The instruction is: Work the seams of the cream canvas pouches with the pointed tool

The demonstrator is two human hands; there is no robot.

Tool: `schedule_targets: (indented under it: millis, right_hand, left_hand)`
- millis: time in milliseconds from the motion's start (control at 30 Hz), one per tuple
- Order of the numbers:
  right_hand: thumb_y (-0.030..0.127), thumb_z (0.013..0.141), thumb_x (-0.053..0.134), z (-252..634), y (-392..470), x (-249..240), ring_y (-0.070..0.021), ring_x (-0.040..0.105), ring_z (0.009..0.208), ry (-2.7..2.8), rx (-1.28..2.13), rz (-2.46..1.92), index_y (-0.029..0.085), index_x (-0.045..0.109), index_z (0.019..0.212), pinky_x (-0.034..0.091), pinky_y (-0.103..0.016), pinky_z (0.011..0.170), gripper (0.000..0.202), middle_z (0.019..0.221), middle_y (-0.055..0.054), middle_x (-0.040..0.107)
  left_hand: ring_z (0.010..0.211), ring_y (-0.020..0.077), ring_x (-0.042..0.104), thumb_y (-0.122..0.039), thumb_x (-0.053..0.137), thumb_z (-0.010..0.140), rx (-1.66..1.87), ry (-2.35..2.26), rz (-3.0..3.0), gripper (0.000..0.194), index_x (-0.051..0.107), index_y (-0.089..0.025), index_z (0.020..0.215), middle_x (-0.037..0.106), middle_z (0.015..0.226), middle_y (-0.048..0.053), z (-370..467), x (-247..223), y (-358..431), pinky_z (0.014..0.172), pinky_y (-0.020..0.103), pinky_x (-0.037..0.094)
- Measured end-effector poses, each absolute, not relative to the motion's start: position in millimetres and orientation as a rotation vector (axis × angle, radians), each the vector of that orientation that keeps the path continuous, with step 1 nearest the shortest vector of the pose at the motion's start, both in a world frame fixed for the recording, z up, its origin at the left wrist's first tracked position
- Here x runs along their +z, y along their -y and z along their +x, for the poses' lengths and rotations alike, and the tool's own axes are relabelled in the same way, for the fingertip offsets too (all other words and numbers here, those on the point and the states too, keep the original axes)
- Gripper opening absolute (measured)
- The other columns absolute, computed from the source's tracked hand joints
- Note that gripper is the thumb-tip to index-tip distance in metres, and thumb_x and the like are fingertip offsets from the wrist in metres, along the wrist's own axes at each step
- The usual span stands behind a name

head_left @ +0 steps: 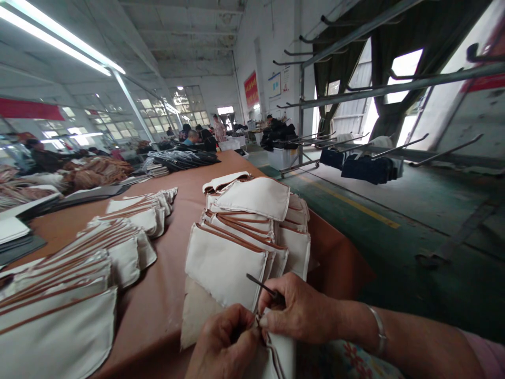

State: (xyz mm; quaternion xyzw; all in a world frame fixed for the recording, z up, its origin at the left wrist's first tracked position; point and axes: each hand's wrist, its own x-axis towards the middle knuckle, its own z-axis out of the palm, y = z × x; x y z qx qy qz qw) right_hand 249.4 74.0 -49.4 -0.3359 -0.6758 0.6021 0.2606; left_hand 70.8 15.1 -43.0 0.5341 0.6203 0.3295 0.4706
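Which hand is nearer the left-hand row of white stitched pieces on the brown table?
Left. Your left hand is right of that row of white stitched pieces, apart from it; your right hand is farther right.

Factory workshop seen now, stitched pouches [226, 263] stacked along a table [161, 284], tube lights [59, 35] hung overhead, workers [192, 138] spread beyond

held white piece [286, 351]: top hidden behind fingers [271, 320], bottom cut off, below the middle stack [226, 263]
thin tool [265, 287]: rear end lost inside the right hand [295, 308]
left hand [224, 342]: wrist cut off, below the middle stack
left row of pieces [63, 334]: cut off, left of the middle stack
far people [192, 138]: too small to make out
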Motion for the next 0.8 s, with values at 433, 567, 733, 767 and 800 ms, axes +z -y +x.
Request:
schedule_targets:
  millis: [433, 567, 733, 767, 800]
  right_hand:
    - [0.024, 0.076, 0.063, 251, -80, -61, -0.0101, 0.044, 0.058, 1.806, 1.627, -0.925, 0.013, 0.063, 0.082, 0.034, -0.021, 0.050, 0.013, 0.065, 0.002, 0.056]
    - [0.033, 0.085, 0.059, 261, -77, -44, -0.0145, 0.051, 0.069, 2.012, 1.327, -0.887, 0.013, 0.062, 0.095, 0.041, -0.025, 0.061, 0.022, 0.079, -0.003, 0.059]
    - [0.027, 0.101, 0.034, 282, -60, -27, -0.0177, 0.056, 0.080, 2.348, 0.571, -0.790, 0.016, 0.059, 0.098, 0.041, -0.030, 0.073, 0.028, 0.090, -0.007, 0.061]
    - [0.024, 0.101, 0.033, 285, -57, -26, -0.0170, 0.055, 0.075, 2.420, 0.463, -0.777, 0.016, 0.059, 0.093, 0.039, -0.030, 0.069, 0.029, 0.085, -0.006, 0.060]
    - [0.022, 0.101, 0.033, 288, -53, -27, -0.0166, 0.054, 0.071, 2.482, 0.353, -0.768, 0.016, 0.058, 0.088, 0.037, -0.030, 0.065, 0.029, 0.080, -0.005, 0.060]
  left_hand:
    - [0.048, 0.0087, 0.037, -0.036, 0.067, 0.070, 0.869, -1.426, 1.072, 0.022, 0.062, -0.016, 0.063, 0.051, 0.052, -0.003, 76, -45, -19, 0.045, 0.019, 0.025]
    - [0.045, 0.0078, 0.036, -0.039, 0.071, 0.069, 0.928, -1.359, 0.896, 0.025, 0.062, -0.017, 0.066, 0.052, 0.053, -0.004, 73, -50, -19, 0.044, 0.019, 0.024]
    - [0.052, 0.0105, 0.046, -0.049, 0.078, 0.064, 1.015, -1.387, 0.940, 0.036, 0.068, -0.015, 0.066, 0.060, 0.057, -0.001, 69, -60, -18, 0.050, 0.019, 0.033]
    - [0.055, 0.0116, 0.048, -0.050, 0.079, 0.063, 1.036, -1.391, 0.946, 0.037, 0.069, -0.015, 0.067, 0.062, 0.059, 0.000, 69, -62, -18, 0.051, 0.019, 0.035]
    - [0.056, 0.0124, 0.050, -0.051, 0.079, 0.063, 1.056, -1.394, 0.945, 0.037, 0.070, -0.015, 0.067, 0.064, 0.060, 0.001, 69, -63, -18, 0.052, 0.020, 0.037]
